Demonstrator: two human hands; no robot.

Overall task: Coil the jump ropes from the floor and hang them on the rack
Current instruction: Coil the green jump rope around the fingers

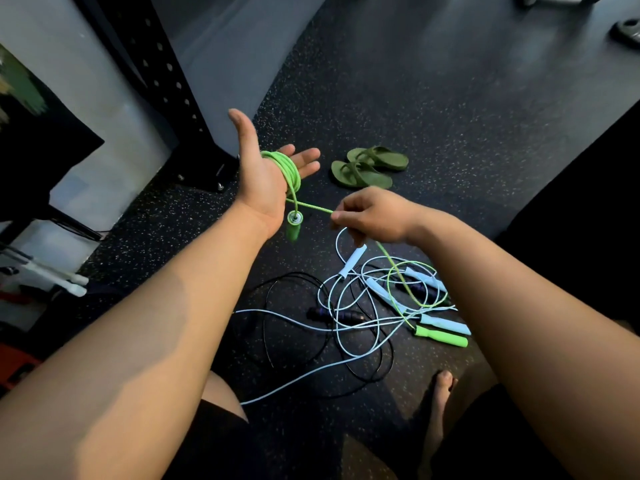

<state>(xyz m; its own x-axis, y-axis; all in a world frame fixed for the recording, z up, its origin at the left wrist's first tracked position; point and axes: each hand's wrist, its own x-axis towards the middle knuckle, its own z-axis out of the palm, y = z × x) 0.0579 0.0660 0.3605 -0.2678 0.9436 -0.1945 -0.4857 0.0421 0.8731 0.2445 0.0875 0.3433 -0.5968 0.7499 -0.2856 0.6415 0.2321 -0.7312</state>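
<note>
My left hand is held up flat with straight fingers, and several turns of the green jump rope are wound round its palm. One green handle dangles just below that hand. My right hand pinches the green rope's free length, which runs down to the other green handle on the floor. A tangle of light blue ropes and a black rope with dark handles lies on the floor below my hands.
A black perforated rack upright is bolted to the floor at upper left. A pair of green sandals lies beyond my hands. My bare foot rests on the speckled rubber floor. White bars lie at the left edge.
</note>
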